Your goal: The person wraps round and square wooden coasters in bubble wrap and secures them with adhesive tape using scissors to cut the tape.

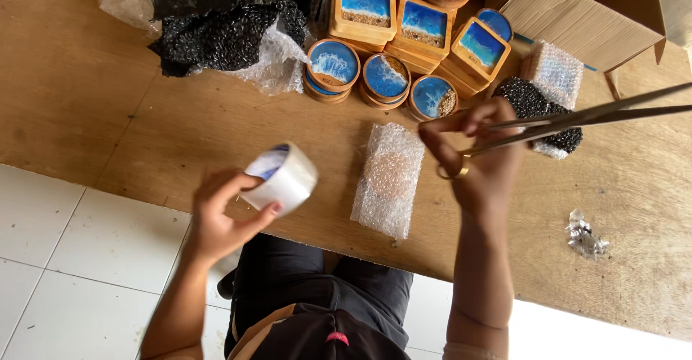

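My left hand (222, 212) grips a roll of clear tape (282, 178) just above the near edge of the wooden board (108, 115). My right hand (479, 154) holds long scissors (577, 118) by their gold handles, blades pointing right. Between the hands lies a small parcel wrapped in clear bubble wrap (389, 178), flat on the board. Neither hand touches it.
Round and square wooden coasters with blue tops (404, 36) are stacked at the back. Black and clear bubble wrap (223, 21) is piled at the back left, an open cardboard box (577, 21) at the back right, two wrapped parcels (548, 90) beside it, a tape scrap (585, 235) right.
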